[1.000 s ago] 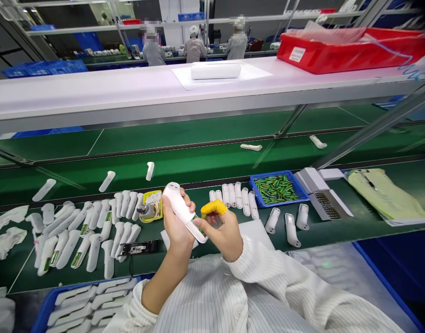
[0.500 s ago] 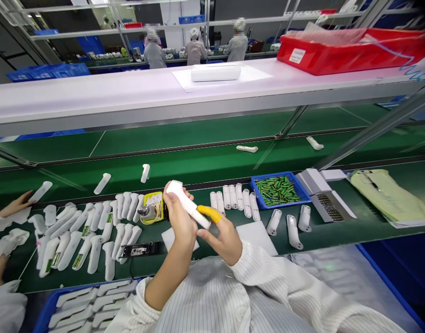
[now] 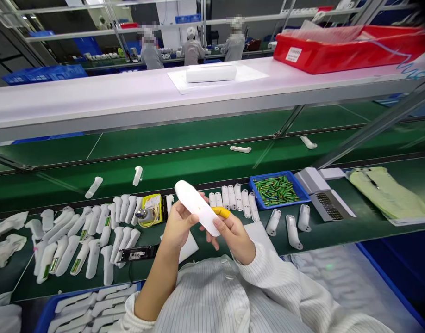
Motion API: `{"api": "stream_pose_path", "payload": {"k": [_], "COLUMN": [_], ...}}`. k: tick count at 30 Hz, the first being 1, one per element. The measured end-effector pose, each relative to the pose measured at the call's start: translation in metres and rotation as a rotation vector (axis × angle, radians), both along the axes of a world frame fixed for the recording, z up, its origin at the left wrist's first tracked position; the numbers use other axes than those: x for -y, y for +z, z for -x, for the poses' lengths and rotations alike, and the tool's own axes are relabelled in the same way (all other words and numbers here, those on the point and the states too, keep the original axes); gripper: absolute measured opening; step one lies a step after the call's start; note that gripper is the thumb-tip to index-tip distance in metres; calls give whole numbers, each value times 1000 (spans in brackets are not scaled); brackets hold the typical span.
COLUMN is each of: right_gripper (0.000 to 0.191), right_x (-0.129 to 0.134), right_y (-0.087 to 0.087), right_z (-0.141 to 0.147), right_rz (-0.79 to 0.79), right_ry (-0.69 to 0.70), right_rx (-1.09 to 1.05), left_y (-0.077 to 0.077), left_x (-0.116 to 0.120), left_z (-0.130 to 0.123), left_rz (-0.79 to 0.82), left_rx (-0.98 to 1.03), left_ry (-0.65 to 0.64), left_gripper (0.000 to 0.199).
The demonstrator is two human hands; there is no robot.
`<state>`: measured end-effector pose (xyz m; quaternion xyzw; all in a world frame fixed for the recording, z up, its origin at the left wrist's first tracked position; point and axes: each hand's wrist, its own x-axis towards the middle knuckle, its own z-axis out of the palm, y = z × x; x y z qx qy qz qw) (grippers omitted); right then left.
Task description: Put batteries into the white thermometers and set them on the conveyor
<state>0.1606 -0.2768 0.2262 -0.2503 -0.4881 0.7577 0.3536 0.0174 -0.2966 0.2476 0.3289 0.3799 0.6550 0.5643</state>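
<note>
A white handheld thermometer (image 3: 197, 206) lies tilted between my two hands, its broad smooth side up. My left hand (image 3: 179, 222) grips it from the left, fingers partly hidden behind it. My right hand (image 3: 233, 231) holds the lower end between thumb and fingers; a yellow finger cot (image 3: 221, 212) covers one fingertip. Behind my hands a row of white thermometers (image 3: 232, 197) stands beside a blue tray of green batteries (image 3: 277, 189). To the left lie many more white thermometers (image 3: 69, 253), some with batteries showing in open compartments.
A yellow holder (image 3: 160, 209), a black device with a cable (image 3: 138, 253) and white pads are near my left arm. White pieces lie on the green conveyor (image 3: 184, 166). A blue crate (image 3: 47, 314) sits lower left. Above runs a shelf (image 3: 129, 92) with a red bin (image 3: 337, 51).
The thermometer has been turned so its broad smooth side shows. A co-worker's hands have withdrawn from the left edge. White pieces on the conveyor have shifted slightly left.
</note>
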Motion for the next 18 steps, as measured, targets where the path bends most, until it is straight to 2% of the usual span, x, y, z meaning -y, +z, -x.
{"api": "stream_pose_path", "payload": {"k": [3,5,8,11,12,14,16,18], "right_gripper": [36,35,37,43,44,43,39,37], "right_x": [0,-2,-8,-23,-31,-51,-77,-105], "right_y": [-1,-1,-3,-18,-26,-49,-75,-100], "right_z": [1,1,-2,-11,-16,-32,-56,-87], "right_rz": [46,72,76,22,-10,-103,-184,-203], "right_ry": [53,52,56,42,23,-48,-143,-242], "right_rx": [-39,-51,-27,63,129,405,776,1052], "left_y": [-9,-15,-26,-42,-49,-70,-97,-130], "left_x": [-6,-10,-17,-31,-38,-57,-80,-107], "left_z": [1,-1,-5,-6,-6,-1,7,18], "left_rz": [-118,-142,-88,29,90,276,487,625], "left_rx": [52,101,162,155,121,-54,-295,-473], "left_ry": [14,-10,-67,-65,-54,-44,-60,-67], "left_gripper": [51,50,52,55,56,60,65,63]}}
